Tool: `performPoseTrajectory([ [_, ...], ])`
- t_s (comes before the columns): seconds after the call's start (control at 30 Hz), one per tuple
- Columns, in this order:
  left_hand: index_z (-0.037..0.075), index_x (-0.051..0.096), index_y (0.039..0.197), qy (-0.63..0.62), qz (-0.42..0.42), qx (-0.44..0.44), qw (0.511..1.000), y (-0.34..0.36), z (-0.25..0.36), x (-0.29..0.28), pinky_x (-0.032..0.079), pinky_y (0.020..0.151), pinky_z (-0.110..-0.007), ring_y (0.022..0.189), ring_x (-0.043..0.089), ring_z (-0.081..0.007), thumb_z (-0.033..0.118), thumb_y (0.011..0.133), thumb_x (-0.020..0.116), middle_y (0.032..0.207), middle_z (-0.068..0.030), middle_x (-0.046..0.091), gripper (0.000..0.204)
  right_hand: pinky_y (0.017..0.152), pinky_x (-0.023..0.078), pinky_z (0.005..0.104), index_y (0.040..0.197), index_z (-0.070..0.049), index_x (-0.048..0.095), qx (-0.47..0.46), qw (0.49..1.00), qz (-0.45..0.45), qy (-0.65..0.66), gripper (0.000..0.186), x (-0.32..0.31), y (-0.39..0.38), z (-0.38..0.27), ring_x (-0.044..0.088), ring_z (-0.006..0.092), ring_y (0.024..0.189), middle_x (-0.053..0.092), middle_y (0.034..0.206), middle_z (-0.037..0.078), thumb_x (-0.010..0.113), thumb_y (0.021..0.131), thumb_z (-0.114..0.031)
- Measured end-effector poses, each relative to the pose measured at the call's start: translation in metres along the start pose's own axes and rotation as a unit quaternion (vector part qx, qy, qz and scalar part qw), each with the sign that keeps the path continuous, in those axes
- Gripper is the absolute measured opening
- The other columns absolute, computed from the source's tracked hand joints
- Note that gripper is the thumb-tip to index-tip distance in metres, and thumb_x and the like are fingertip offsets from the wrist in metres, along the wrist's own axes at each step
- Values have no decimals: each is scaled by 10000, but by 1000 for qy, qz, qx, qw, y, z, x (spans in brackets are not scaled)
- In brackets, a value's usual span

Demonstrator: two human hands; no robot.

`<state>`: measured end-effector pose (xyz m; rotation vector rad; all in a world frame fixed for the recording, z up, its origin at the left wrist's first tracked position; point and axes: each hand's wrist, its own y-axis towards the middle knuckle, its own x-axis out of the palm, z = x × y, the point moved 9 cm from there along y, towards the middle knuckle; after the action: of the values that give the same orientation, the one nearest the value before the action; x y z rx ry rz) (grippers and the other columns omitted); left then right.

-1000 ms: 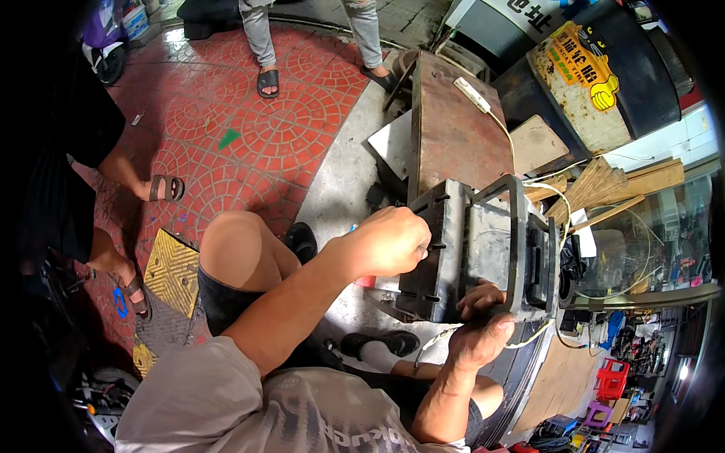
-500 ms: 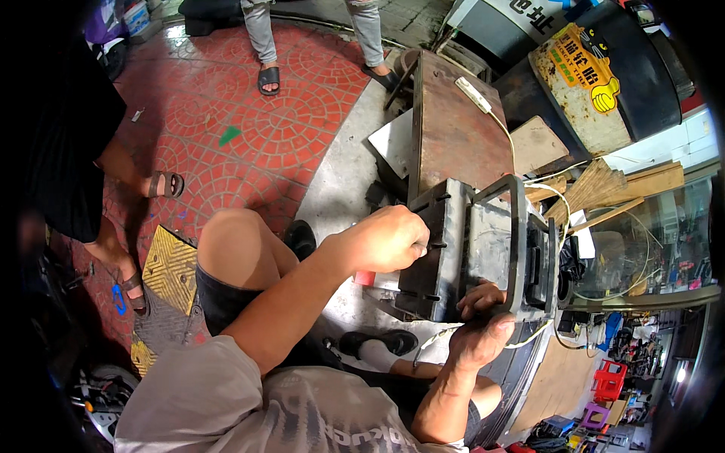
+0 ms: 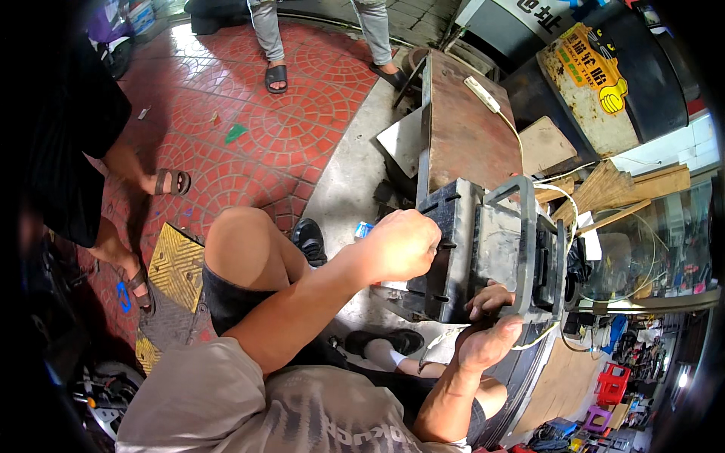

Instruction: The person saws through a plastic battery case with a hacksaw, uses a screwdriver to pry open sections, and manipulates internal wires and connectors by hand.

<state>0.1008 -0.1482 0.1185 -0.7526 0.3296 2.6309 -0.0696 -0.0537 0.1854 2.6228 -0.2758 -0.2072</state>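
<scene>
A dusty black plastic case (image 3: 498,241) with a carrying handle (image 3: 526,226) stands tilted in front of me. My left hand (image 3: 404,245) is closed in a fist against its left side, and what the fingers grip, if anything, is hidden. Beside that hand shows the end of a small blue and white thing (image 3: 364,229); I cannot tell whether it is held. At the near end of the case my right hand (image 3: 489,332) curls its fingers over the edge, thumb by the handle.
Behind the case stands a brown-topped table (image 3: 464,128) with a white power strip (image 3: 482,94). Wood strips (image 3: 604,189) and a rusty drum (image 3: 596,90) are to the right. People stand on the red tiled floor (image 3: 249,158); a yellow-black ramp (image 3: 175,264) lies at left.
The whole view has shifted slightly. The blue and white end now shows above my left wrist, where it was not seen before. My left hand remains at the case's side and my right hand keeps its hold.
</scene>
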Motion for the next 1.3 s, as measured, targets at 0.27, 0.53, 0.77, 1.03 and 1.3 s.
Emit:
performPoseTrajectory([
  [0.27, 2, 743, 879, -101, 68, -10, 992, -10, -18, 4, 582, 773, -461, 846, 737, -405, 87, 843, 675, 851, -240, 731, 115, 932, 429, 410, 859, -18, 550, 23, 1000, 7, 13, 678, -4, -1, 1, 507, 202, 624, 541, 710, 99, 508, 1028, -674],
  [0.53, -1, 722, 934, -127, 107, -54, 985, -24, -9, 3, 585, 746, -419, 817, 755, -357, 82, 863, 714, 877, -213, 751, 110, 940, 414, 392, 904, -38, 543, 9, 1000, -20, 20, 600, -2, -3, 2, 463, 197, 652, 521, 727, 85, 512, 1044, -621],
  [0.77, 0, 698, 870, -80, 137, -66, 985, -20, -4, 7, 575, 717, -440, 776, 727, -397, 70, 811, 716, 793, -218, 712, 94, 968, 419, 406, 899, -29, 549, 13, 1000, -4, 13, 632, -5, -4, 2, 474, 189, 640, 539, 733, 100, 531, 1028, -647],
  [1.03, -4, 655, 837, -158, 156, -89, 971, -21, -12, 14, 505, 621, -401, 634, 658, -275, 76, 796, 703, 708, -171, 664, 102, 980, 407, 423, 885, -30, 544, 0, 1000, 5, -9, 643, -3, -4, 2, 487, 194, 628, 526, 719, 92, 491, 1040, -651],
  [1.3, -5, 613, 811, -261, 225, -33, 938, -17, -28, 33, 467, 625, -316, 682, 562, -108, 20, 812, 662, 693, -72, 606, 55, 954, 415, 418, 883, -29, 545, -11, 1000, -1, -7, 631, -5, -5, 3, 478, 199, 633, 508, 714, 89, 489, 1050, -635],
])
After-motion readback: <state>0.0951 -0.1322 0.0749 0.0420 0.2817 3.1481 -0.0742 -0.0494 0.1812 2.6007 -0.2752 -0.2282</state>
